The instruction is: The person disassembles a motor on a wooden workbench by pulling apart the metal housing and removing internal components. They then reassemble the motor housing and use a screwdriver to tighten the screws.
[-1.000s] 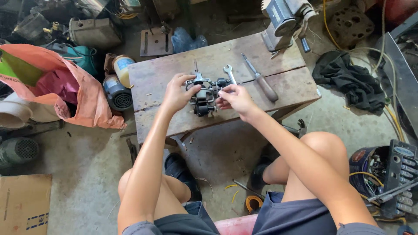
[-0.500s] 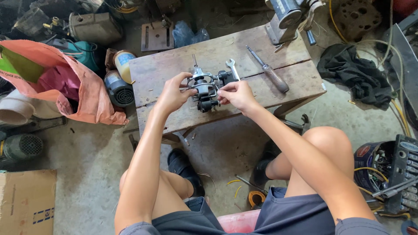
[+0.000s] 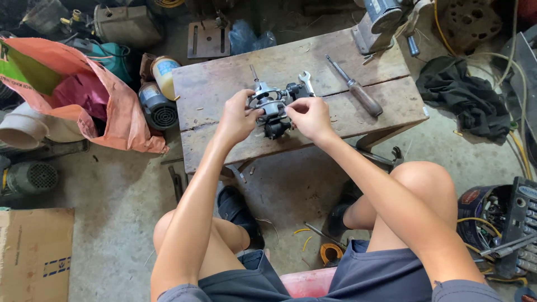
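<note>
Gripping carburetor (image 3: 272,106) mid-bench (image 3: 224,84), both hands.

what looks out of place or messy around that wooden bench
Nothing on the wooden bench looks spilled or broken. Both hands, left hand and right hand, grip the small metal engine part. The oddities are on the floor: a black cloth lies crumpled, and yellow scraps are scattered.

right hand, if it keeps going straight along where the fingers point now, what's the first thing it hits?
The right hand points up and left, its fingertips already at the small metal engine part on the wooden bench, so that comes first. The left hand grips the part's other side. Depth from one view is uncertain.
</note>
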